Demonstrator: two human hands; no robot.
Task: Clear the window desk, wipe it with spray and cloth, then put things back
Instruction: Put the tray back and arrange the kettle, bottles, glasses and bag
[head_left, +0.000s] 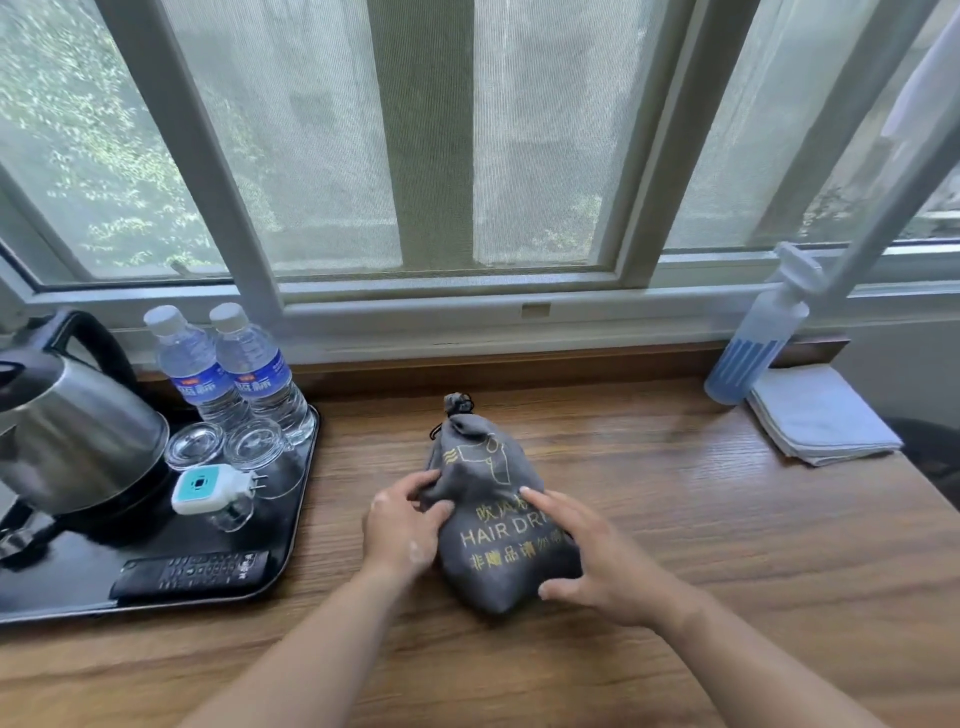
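Left hand (405, 525) curls round hair dryer bag (485, 470); right hand (608, 566) lies flat-fingered on top, likely steadying for lift off desk (675, 519).

The brown wood-grain tabletop (675, 519) is smooth with a soft sheen, and the grey drawstring cloth bag (483, 467) on it is matt, coarse-woven fabric printed in yellow. The black plastic tray (62, 582) is glossy enough to mirror the brushed-steel kettle (78, 431), the clear plastic water bottles (260, 369) with shiny blue film labels, the clear upturned glass tumblers (195, 446), the smooth white-and-teal plastic plug-in unit (202, 488) and the matt black plastic remote control (192, 574). The pale translucent plastic spray bottle (753, 348) looks frosted, and the folded pale blue cloth (826, 415) beside it is soft and matt.
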